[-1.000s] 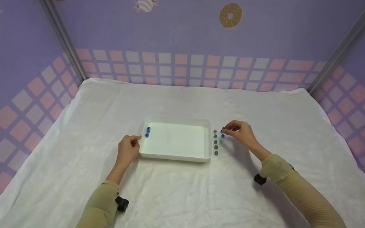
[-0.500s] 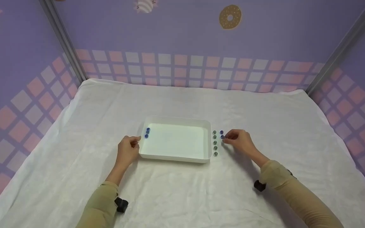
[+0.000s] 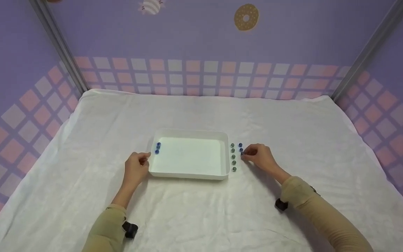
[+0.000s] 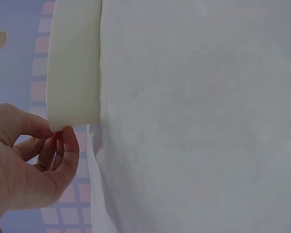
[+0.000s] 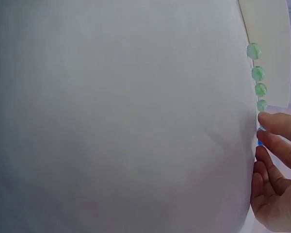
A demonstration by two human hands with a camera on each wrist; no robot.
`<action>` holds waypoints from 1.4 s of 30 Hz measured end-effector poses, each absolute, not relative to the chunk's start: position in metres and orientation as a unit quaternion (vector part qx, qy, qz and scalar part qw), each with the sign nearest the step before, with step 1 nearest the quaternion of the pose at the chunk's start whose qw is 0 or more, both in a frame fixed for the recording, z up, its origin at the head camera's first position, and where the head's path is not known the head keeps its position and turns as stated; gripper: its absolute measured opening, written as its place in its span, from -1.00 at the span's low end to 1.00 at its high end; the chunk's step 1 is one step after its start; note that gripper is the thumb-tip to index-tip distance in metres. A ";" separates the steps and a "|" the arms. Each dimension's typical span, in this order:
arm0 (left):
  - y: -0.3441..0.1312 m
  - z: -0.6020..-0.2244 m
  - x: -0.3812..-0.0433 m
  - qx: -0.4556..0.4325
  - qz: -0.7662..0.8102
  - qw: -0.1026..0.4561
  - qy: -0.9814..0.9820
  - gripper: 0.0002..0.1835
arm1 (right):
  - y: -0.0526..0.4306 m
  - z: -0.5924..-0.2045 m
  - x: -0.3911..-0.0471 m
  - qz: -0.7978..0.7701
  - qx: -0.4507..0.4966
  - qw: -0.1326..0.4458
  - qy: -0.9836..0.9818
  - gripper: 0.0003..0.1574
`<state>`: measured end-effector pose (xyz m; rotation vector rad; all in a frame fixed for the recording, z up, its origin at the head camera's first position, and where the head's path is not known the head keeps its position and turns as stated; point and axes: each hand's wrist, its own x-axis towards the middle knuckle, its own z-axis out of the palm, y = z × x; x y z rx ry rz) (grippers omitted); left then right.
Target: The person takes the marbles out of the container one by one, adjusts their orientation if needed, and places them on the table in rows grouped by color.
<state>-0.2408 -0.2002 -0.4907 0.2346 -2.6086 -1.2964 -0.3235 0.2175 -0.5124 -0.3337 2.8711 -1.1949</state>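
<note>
Left hand (image 3: 136, 168): curled fingers touch the left end of the tray (image 3: 187, 157); clamping cannot be determined. Right hand (image 3: 261, 156): fingers clamped on a blue marble (image 3: 242, 153), right of the tray, beyond five green marbles (image 3: 233, 156).

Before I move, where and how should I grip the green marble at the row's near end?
I'd pinch the near-end green marble around its middle, from the near right: it's round, the white tray stands to its left, and another green marble sits beyond.
</note>
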 end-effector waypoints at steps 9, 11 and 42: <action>-0.200 -0.491 -0.238 0.061 -0.445 0.127 -0.885 -0.65 | 0.217 -0.512 -0.324 -0.375 -0.100 0.018 0.921 -0.80; -0.200 -0.491 -0.238 0.065 -0.442 0.124 -0.886 -0.64 | 0.217 -0.511 -0.324 -0.373 -0.097 0.021 0.922 -0.80; -0.198 -0.488 -0.240 0.076 -0.441 0.108 -0.887 -0.63 | 0.216 -0.511 -0.321 -0.361 -0.109 0.001 0.926 -0.83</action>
